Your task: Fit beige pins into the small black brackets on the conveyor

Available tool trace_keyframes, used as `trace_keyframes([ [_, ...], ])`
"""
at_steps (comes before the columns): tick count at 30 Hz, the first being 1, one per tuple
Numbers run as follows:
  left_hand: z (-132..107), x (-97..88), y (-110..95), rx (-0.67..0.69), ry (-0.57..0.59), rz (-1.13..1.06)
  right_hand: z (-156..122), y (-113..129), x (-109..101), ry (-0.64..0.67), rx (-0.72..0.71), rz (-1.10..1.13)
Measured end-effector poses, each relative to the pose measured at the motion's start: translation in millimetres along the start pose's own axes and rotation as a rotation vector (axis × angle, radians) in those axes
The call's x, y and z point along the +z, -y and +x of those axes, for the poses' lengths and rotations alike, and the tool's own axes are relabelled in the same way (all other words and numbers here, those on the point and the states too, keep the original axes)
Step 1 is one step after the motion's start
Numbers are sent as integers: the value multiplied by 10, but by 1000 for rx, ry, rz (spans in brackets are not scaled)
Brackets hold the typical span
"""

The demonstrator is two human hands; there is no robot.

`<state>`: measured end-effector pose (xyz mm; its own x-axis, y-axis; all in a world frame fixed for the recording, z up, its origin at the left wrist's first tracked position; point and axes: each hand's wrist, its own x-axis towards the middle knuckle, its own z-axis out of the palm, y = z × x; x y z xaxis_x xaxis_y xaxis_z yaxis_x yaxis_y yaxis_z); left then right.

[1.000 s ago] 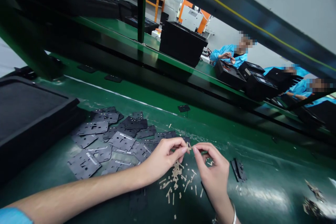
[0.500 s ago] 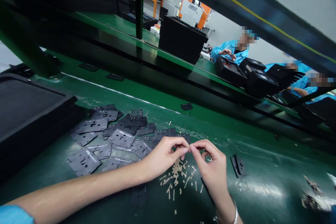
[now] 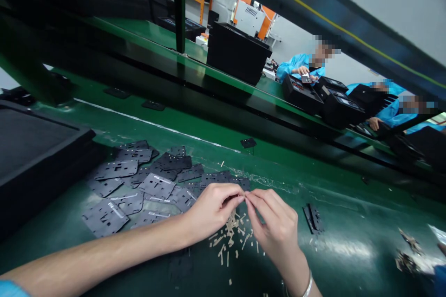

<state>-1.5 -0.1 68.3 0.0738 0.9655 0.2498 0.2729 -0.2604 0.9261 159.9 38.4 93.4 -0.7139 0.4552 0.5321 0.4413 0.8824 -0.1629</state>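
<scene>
My left hand [image 3: 219, 202] and my right hand [image 3: 273, 216] meet fingertip to fingertip above the green tabletop [image 3: 334, 204]. Both are pinched closed. Whatever sits between the fingertips is too small to make out. Below and between them lies a scatter of small tan strips [image 3: 230, 229], partly covered by my hands. Left of my left hand spreads a loose pile of flat black plates [image 3: 157, 185] with cut-out holes, some bearing a pale strip. To the right of my right hand, two narrow black pieces [image 3: 312, 218] lie side by side.
A large black foam tray [image 3: 38, 148] stands at the left. One black plate [image 3: 248, 142] lies farther back, under a raised green shelf [image 3: 195, 61] carrying black boxes [image 3: 239, 51]. Co-workers in blue [image 3: 296, 65] sit beyond. Crumpled scraps [image 3: 407, 260] lie at the far right.
My hands stay pinched together; the right fingers have drawn in closer and the wrist has turned slightly. The whole view has shifted a little. A co-worker across now holds up a small object.
</scene>
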Motion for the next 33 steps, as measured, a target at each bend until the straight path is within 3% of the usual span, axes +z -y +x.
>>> trace_keyframes([
  [4,7,-18,-8,-9,37,-22,16,16,-2,-58,22,15],
  [8,24,-73,-57,-111,89,-261,16,-15,-10,-142,158,91],
  [12,13,-89,-68,-150,79,-529,35,-8,-43,-98,307,270],
  [16,3,-79,-74,-136,76,-568,77,58,-71,-63,414,467],
  [22,23,-85,-104,-114,92,-393,56,96,-38,-170,431,489],
  [24,9,-76,-112,-96,39,-273,38,84,-20,-191,464,489],
  [28,-47,-42,-118,115,-109,-35,18,63,6,-195,545,530],
  [30,-61,-34,-114,224,-112,41,16,64,14,-174,543,573],
  [33,-52,-38,-106,265,-107,81,15,73,22,-166,526,610],
])
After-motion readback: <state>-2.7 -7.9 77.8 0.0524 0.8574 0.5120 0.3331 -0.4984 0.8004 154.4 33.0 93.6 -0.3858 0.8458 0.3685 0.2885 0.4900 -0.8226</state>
